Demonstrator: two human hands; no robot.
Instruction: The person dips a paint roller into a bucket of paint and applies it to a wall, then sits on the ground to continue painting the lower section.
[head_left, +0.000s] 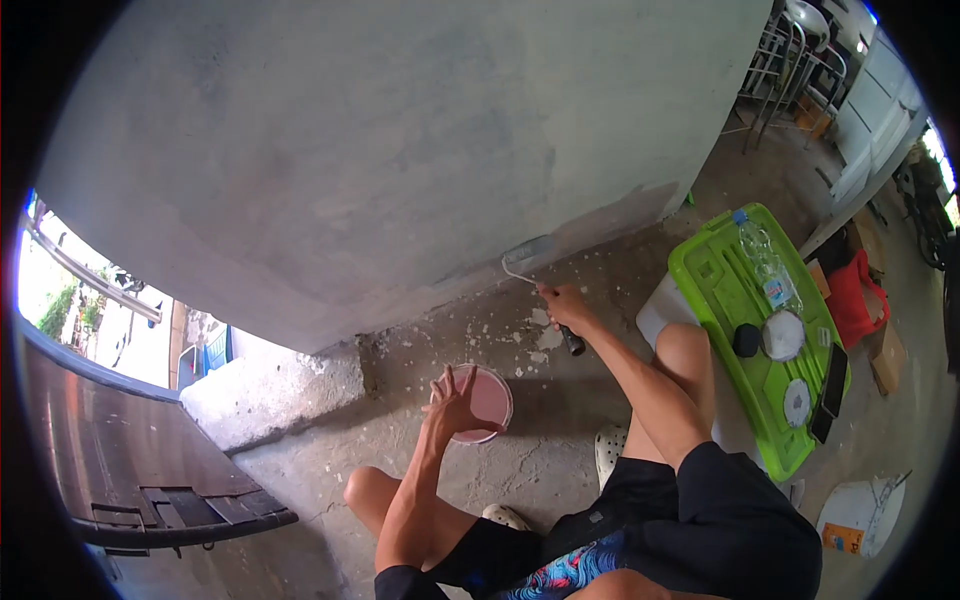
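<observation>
My right hand (563, 306) is wrapped round the dark handle of a paint roller (529, 251). The roller's sleeve rests against the bottom of the grey wall (420, 150), close above the floor. Around and to the right of it, a darker, wet-looking band (620, 217) runs along the wall's base. My left hand (456, 402) is spread, fingers apart, over a round bucket (510, 408) of pinkish content, and overlaps its left side in this view. Nothing shows in that hand.
A white bin with a green lid (705, 285) stands at my right, bearing a plastic bottle (770, 275), round lids and a dark phone-like slab (829, 390). Behind it lies a red bag (857, 300). A concrete step (280, 395) juts out at left. Paint flecks dot the floor.
</observation>
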